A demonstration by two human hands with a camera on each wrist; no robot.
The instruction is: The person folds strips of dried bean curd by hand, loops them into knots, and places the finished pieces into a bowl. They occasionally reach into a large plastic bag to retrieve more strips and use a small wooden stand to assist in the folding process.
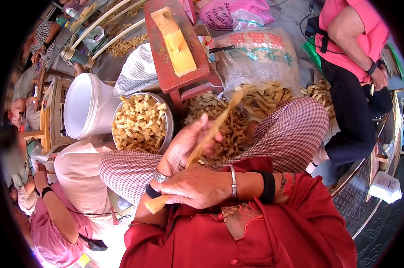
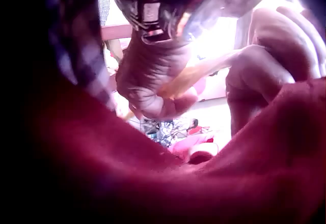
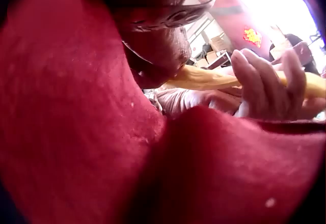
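A long, pale yellow strip that looks like tofu skin (image 1: 214,127) runs slantwise across both hands in the head view. My right hand (image 1: 199,186) grips it near its lower end, which sticks out past the fingers over the left wrist. Farther up the strip, my left hand (image 1: 186,143) has its thumb raised and its fingers bent around it. In the right wrist view, the left fingers (image 3: 270,84) cross in front of the strip (image 3: 204,79). The left wrist view shows the strip (image 2: 186,81) stretched between the hands.
A round tub (image 1: 169,120) of knotted yellow pieces (image 1: 139,123) stands beside a white bucket (image 1: 83,107). Loose knots (image 1: 219,114) and flat strips (image 1: 266,98) lie ahead. A red bench (image 1: 159,40) bears a wooden block (image 1: 175,44). People sit on both sides.
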